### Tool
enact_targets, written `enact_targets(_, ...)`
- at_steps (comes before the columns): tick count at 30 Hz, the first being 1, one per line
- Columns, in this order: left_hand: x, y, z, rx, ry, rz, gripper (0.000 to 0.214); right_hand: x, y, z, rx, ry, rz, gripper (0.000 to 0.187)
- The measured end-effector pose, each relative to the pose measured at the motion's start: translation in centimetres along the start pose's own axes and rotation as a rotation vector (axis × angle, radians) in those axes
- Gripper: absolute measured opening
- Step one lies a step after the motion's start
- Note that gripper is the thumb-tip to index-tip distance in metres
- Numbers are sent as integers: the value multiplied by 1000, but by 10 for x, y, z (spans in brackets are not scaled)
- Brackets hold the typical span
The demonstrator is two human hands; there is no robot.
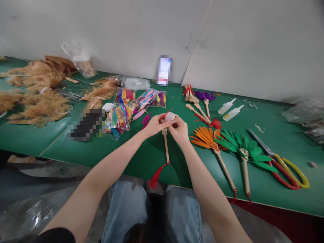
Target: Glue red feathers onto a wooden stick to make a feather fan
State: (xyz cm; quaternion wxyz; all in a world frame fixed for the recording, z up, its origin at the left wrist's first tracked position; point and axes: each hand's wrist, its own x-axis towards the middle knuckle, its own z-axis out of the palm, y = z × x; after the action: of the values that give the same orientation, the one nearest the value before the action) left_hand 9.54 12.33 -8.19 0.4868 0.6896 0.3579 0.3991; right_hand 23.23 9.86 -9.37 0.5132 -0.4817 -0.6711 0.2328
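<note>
At the near edge of the green desk (152,158), a red tassel (155,177) is seen hanging over the rim from the end of a wooden handle (166,148). The handle is held upright along the desk near its middle, its top gripped between both hands. The left hand (155,125) is closed on the handle's top, its grip pinching a red feather (165,115) against a pale rounded piece (170,116). The right hand (180,130) is pressed to the same spot from the other side, fingers curled shut on the handle.

Just right of the hands, an orange feather fan (205,138) and a green feather fan (240,145) are laid side by side, overlapping. Scissors (280,162) with red and yellow loops lie toward the right edge. Left of the hands, bags of coloured feathers (121,116) are piled. Farther back, spare wooden handles (199,108) and two glue bottles (230,109) are set out; tan feathers (37,91) are heaped at the far left corner.
</note>
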Motion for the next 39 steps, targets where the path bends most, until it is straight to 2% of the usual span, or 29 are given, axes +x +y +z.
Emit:
enact_targets(9, 3, -4, 3, -73, 14, 26, 44, -1, 1, 4, 15, 51, 21, 23)
enact_targets(13, 3, -7, 3, -80, 12, 35, 42, -1, 2, 5, 38, 50, 44, 20)
enact_targets(22, 3, -5, 5, -37, 62, -4, 44, 0, 0, 7, 36, 112, 75, 22)
enact_targets(39, 6, -3, 3, 59, 96, 56, 42, 3, 8, 12, 29, 139, 53, 22)
